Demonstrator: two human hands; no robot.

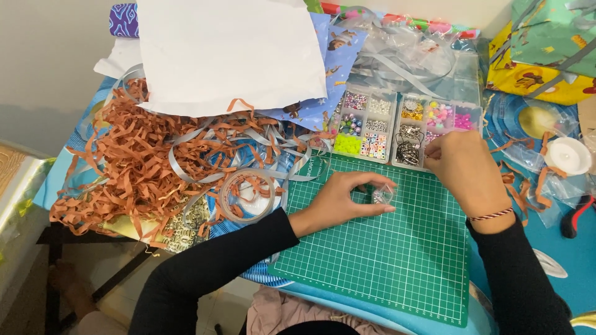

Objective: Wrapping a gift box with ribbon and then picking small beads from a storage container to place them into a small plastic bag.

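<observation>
Two hands are engaged: a small clear plastic bag of beads (383, 195) is pinched by the left hand (338, 205); the right hand (462, 164), fingers curled closed, rests beside the clear compartmented bead box (397, 124); nothing strung yet.

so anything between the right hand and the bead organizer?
Nothing visible. The right hand is already at the bead organizer's front edge. The left hand holds a small clear bag on the green cutting mat, off to the side.

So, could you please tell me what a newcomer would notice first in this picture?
Probably the heap of orange paper shreds on the left, then the green cutting mat in the middle. On it the left hand holds a small clear bag, while the right hand reaches the bead box.
</observation>
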